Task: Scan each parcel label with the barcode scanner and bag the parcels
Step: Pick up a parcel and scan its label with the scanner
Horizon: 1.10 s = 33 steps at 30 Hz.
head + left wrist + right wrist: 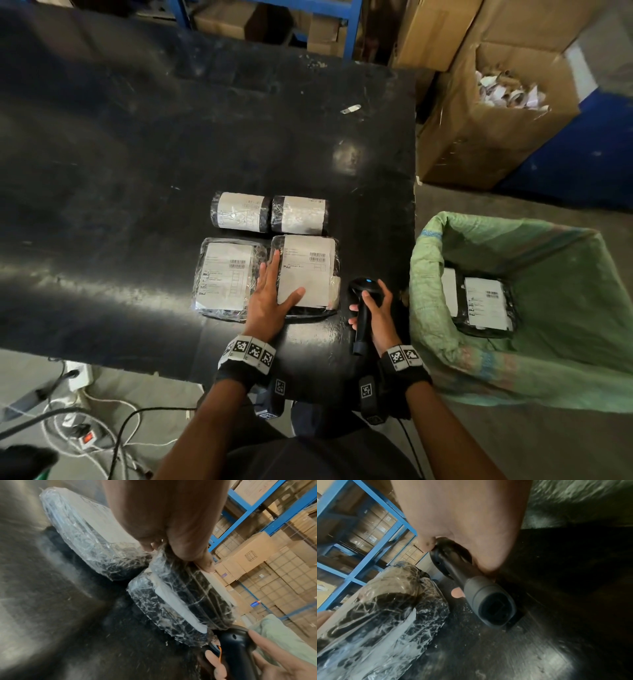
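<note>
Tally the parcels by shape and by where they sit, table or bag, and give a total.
Flat parcels on the table: 2
Rolled parcels on the table: 2
Flat parcels in the green bag: 1 in plain view
Total: 5

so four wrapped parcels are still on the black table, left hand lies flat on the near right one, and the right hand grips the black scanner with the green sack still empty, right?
Not quite: the green woven sack is not empty. The head view shows a black plastic-wrapped parcel with a white label in it. The rest holds: four parcels on the black table, left hand flat on the near right one, right hand gripping the black handheld barcode scanner.
</note>
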Motion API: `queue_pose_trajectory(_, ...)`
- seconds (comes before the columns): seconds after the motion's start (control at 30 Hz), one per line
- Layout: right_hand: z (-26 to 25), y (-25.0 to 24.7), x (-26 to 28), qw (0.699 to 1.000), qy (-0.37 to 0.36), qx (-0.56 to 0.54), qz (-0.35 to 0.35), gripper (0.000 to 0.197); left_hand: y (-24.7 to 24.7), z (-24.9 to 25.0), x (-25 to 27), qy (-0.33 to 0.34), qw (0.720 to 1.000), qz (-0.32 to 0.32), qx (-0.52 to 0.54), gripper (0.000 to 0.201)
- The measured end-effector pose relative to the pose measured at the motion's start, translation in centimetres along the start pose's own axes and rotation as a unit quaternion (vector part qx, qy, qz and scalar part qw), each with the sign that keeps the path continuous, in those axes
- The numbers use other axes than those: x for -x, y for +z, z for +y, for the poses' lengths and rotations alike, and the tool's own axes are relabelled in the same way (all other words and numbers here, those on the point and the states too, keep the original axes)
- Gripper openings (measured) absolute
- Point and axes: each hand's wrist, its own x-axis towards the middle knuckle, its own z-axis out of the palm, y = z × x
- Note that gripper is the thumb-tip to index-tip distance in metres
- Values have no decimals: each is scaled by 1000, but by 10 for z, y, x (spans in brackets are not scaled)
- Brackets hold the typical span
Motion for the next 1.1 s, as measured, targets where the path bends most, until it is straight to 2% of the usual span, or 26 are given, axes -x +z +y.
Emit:
queue_pose_trajectory(0.2,-1,-1,3,1000,1,19,-1,59,3,27,-1,13,1000,15,-24,93)
queue_pose_trajectory(0.37,-4,-3,4,999,0,34,-3,56,4,36,-16,-19,998,27,-45,110)
queue_pose_trajectory(0.5,-8,-5,3,998,2,56,5,51,3,46,-22,-59,998,24,-30,98)
queue_pose_trajectory(0.63,-16,-4,1,997,4,68,19,45,5,40,-19,-76,996,33,41,89)
queue_pose_trajectory(0.87,-50,-7,26,995,-39,76,59,42,12,36,-9,-18,993,81,81,72)
queue_pose_trajectory(1.1,-118,-2,84,991,-115,-39,-55,39,15,65,-5,36,985,142,87,69)
